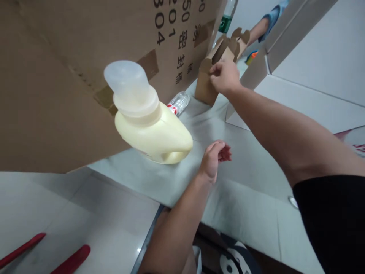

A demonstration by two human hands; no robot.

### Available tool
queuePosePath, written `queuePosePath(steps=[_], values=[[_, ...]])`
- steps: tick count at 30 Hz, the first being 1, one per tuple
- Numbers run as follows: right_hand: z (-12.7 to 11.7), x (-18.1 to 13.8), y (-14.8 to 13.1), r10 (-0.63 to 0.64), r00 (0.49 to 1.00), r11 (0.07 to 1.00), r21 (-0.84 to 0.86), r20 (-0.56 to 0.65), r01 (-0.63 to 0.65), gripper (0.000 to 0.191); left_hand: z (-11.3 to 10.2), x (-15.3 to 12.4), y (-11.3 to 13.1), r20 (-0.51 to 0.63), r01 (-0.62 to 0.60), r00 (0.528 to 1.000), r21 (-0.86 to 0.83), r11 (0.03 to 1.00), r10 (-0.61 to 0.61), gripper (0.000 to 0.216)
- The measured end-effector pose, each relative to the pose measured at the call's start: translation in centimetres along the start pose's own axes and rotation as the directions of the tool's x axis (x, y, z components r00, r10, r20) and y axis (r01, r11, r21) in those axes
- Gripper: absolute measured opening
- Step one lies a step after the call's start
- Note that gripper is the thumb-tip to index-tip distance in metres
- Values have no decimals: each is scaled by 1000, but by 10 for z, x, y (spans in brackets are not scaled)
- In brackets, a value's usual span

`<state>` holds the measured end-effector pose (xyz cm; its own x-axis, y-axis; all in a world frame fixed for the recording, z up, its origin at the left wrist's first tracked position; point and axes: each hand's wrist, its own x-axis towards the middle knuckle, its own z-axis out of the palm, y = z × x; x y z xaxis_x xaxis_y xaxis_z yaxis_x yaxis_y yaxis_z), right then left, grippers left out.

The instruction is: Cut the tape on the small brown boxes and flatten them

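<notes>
My right hand reaches to the far side of the table, fingers pinched at the top edge of a small brown cardboard box. Its scalloped flaps stand up, and the box is upright. Lower down, my left hand hovers over the pale tablecloth, fingers loosely curled and apart, holding nothing I can see. Left of it stands a pale yellow jug-shaped bottle with a handle and a translucent cap. A clear plastic bottle lies behind that, partly hidden.
A big printed carton walls off the left side. White panels rise at the right. Beyond the small box are a green-labelled bottle and another person's arm. Red bars show over the floor at lower left.
</notes>
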<state>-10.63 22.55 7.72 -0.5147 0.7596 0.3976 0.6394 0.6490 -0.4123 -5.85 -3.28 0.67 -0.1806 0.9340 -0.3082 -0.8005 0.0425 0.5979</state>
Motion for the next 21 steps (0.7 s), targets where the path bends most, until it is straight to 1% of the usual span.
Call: queuePosePath(steps=[2, 3, 4, 5, 7, 9, 11, 12, 13, 14, 15, 17, 18, 19, 21], values=[[-5, -27, -2, -106, 994, 994, 3, 25, 106, 28, 0, 0, 1, -5, -85, 996, 62, 994, 86, 23], [-9, -46, -2, -171, 985, 985, 8, 23, 171, 30, 1, -1, 1, -15, -153, 988, 111, 982, 155, 22], [-15, -67, -1, -231, 973, 973, 13, 7, 231, 31, 1, -4, 2, -28, -236, 969, 170, 957, 244, 21], [-23, -89, 1, -270, 962, 963, 13, -32, 270, 30, 1, -9, 2, -41, -328, 937, 238, 914, 346, 21], [-44, -137, 5, -299, 948, 952, 33, -113, 304, 28, 0, -19, 1, -46, -491, 837, 376, 785, 546, 21], [-72, -187, 10, -267, 946, 957, 66, -182, 283, 28, 0, -30, -2, -22, -601, 720, 481, 639, 693, 18], [-104, -237, 15, -216, 950, 966, 95, -225, 242, 26, 1, -37, -7, 8, -653, 629, 548, 523, 777, 8], [-122, -263, 16, -194, 956, 966, 124, -221, 225, 23, 2, -38, -10, 14, -666, 600, 563, 490, 800, 6], [-139, -289, 18, -198, 964, 960, 165, -177, 228, 22, 5, -38, -12, 17, -675, 585, 566, 474, 811, 10], [-155, -313, 20, -233, 965, 942, 219, -124, 255, 24, 8, -38, -14, 19, -682, 583, 555, 477, 812, 16], [-170, -337, 21, -276, 958, 917, 278, -73, 286, 28, 12, -36, -16, 26, -685, 601, 531, 498, 799, 20], [-194, -380, 23, -327, 944, 883, 341, -43, 321, 32, 22, -33, -18, 97, -697, 637, 496, 518, 765, 23], [-203, -396, 24, -328, 943, 882, 340, -58, 328, 33, 26, -32, -19, 144, -707, 637, 502, 499, 757, 26], [-210, -410, 24, -321, 944, 888, 320, -81, 330, 32, 31, -31, -19, 188, -723, 614, 524, 450, 767, 30], [-220, -427, 25, -307, 947, 907, 270, -96, 322, 30, 38, -28, -19, 329, -746, 592, 569, 345, 736, 34]])
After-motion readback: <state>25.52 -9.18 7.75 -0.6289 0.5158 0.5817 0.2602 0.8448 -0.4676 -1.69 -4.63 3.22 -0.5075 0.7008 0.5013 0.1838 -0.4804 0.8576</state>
